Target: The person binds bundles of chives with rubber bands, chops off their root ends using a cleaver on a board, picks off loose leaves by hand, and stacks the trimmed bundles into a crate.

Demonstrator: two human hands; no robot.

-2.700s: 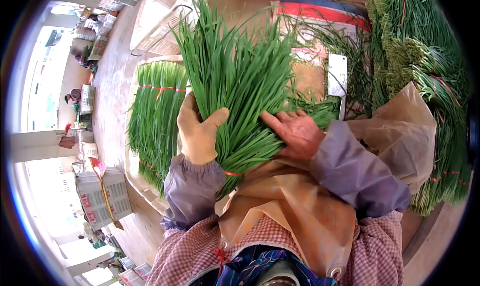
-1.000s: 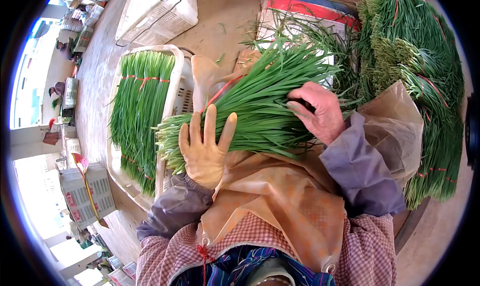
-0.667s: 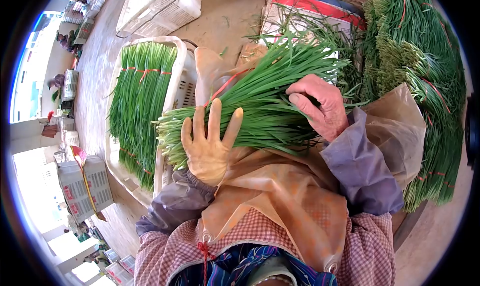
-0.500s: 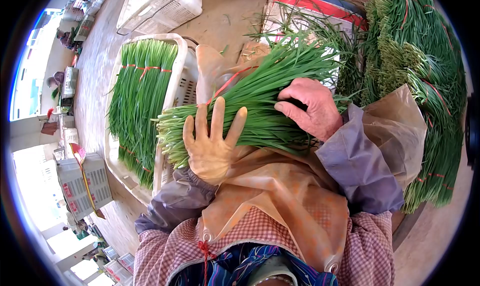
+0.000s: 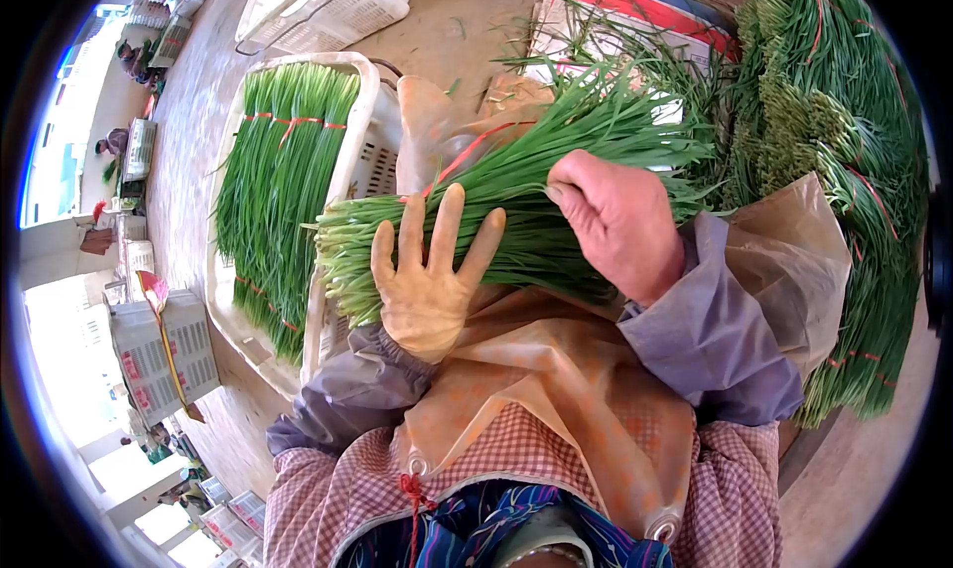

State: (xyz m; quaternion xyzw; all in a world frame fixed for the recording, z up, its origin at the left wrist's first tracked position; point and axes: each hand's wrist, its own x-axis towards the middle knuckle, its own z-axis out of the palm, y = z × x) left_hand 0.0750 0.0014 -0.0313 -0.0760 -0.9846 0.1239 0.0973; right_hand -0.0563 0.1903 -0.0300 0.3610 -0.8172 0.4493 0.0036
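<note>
Concrete floor [image 5: 427, 47] of a bright packing room, strewn with loose blades; from where I stand, a worker sits with an apron [image 5: 556, 369] over the lap. Far left: other people among stacked crates. Near left: a white crate [image 5: 369, 89] holding bundles [image 5: 283, 201] bound in red. Right: a pile [image 5: 859, 196] of further bundles, pale ends and leaves alternating.

Centre: the bunch [image 5: 516, 176] of long green leaves lies across the lap, pale cut ends toward the crate, leaf tips fanning toward the pile. A red tie [image 5: 467, 156] runs slantwise along its upper side; whether it is knotted cannot be told. The left hand [image 5: 425, 295], gloved, rests on the bunch close to the cut ends, fingers spread apart. The right hand [image 5: 625, 225], bare, is over the leafy half, fingers curled toward the thumb; whether the tips meet, or pinch a leaf, is not clear.

Handling, as judged: light for its bulk; stems fairly stiff, leaves limp, slippery and easily bruised. Best hold: both hands around the firmer stem half, snug without squeezing, leaves left free to trail.
</note>
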